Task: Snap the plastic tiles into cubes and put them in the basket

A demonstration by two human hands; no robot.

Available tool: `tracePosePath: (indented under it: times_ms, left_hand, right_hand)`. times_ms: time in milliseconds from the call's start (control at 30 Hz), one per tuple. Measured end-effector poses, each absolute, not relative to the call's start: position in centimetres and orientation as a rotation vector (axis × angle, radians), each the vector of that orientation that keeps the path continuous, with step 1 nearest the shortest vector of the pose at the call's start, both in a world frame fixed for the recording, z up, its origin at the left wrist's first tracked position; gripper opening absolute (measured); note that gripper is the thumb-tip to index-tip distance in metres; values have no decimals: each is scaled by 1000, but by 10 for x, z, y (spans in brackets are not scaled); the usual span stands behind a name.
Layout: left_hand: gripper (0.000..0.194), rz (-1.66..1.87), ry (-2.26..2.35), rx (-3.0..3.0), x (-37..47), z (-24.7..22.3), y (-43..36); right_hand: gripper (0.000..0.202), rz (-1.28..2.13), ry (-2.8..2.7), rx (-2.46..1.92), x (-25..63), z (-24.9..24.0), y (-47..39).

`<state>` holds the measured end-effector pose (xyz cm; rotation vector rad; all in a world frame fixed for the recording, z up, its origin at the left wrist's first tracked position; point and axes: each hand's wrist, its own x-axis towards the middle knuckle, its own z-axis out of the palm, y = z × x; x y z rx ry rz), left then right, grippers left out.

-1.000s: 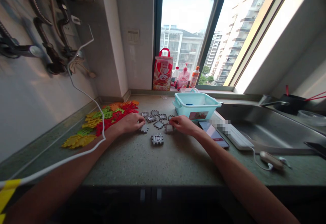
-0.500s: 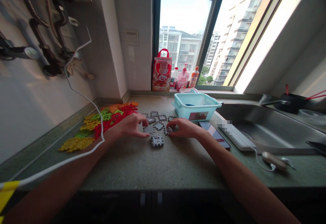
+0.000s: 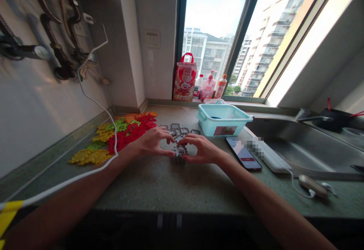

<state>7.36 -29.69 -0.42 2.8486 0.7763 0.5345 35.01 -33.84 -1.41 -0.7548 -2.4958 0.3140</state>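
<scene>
Between my two hands is a grey interlocking puzzle tile point(image 3: 181, 150) with a lattice window and toothed edges. My right hand point(image 3: 202, 148) pinches its right side between thumb and fingers. From the left, the curled fingers and thumb of my left hand point(image 3: 155, 142) close on its other side. Just below it, another grey tile point(image 3: 178, 160) shows in part on the counter. Behind the hands lie several more grey tiles point(image 3: 175, 126), some plain and some latticed, partly hidden by the fingers.
Red, green, yellow and orange interlocking pieces point(image 3: 125, 138) are heaped on the left of the counter point(image 3: 142, 189). A white cable point(image 3: 85, 176) crosses over my left forearm. To the right are a light-blue tub point(image 3: 224, 119), a phone point(image 3: 243, 153), a white power strip point(image 3: 271, 157) and a sink point(image 3: 307, 143).
My right hand has brought the latticed tile left and nearer, above the tile lying in front. My left hand has moved slightly right and closed on it. The view has shifted a little.
</scene>
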Motion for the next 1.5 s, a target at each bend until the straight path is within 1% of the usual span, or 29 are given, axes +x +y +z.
tracePosePath:
  times_ms: [67, 167, 233, 333, 433, 500, 567, 700, 800, 933, 1033, 1233, 1333, 1433, 1500]
  left_hand:
    - [43, 593, 849, 2840, 64, -1, -288]
    - [41, 687, 1179, 2866, 53, -5, -273]
    - [37, 671, 1393, 2902, 49, -16, -262]
    - [41, 525, 1535, 2943, 44, -36, -248]
    - [43, 410, 1549, 2963, 42, -47, -240]
    - [42, 401, 1529, 2982, 42, -47, -241]
    - [40, 440, 1484, 2988, 45, -44, -244]
    - [31, 461, 1376, 2963, 52, -34, -252]
    - [32, 474, 1369, 2958, 55, -29, -255]
    - [29, 565, 1451, 2952, 54, -25, -254]
    - [31, 643, 1555, 2892, 52, -24, -253]
    - [28, 491, 1603, 2924, 48, -27, -253]
    - [31, 456, 1534, 2966, 45, -24, -255]
    - [42, 421, 1418, 2997, 42, -20, -256]
    - [47, 389, 1389, 3001, 41, -19, -256]
  right_hand:
    - [37, 317, -2514, -766, 345, -15, -342]
    - [30, 310, -2572, -753, 343, -13, -342]
    - [26, 294, -2561, -769, 347, -13, -337]
    - [28, 182, -2390, -1034, 359, -16, -323]
    - [36, 17, -2270, -1412, 375, -25, -306]
    - [44, -37, -2291, -1579, 384, -32, -299]
    - [42, -32, -2338, -1661, 389, -38, -294]
    - [33, 12, -2394, -1660, 392, -40, -290]
    - [29, -22, -2411, -1671, 393, -34, -290]
    - [28, -131, -2368, -1727, 395, -23, -292]
    - [29, -168, -2312, -1734, 395, -17, -294]
    - [29, -22, -2382, -1734, 396, -21, -293]
    - [30, 12, -2384, -1685, 399, -21, -295]
    - [39, 81, -2471, -1601, 403, -18, -297]
    - [39, 88, -2522, -1561, 405, -16, -297]
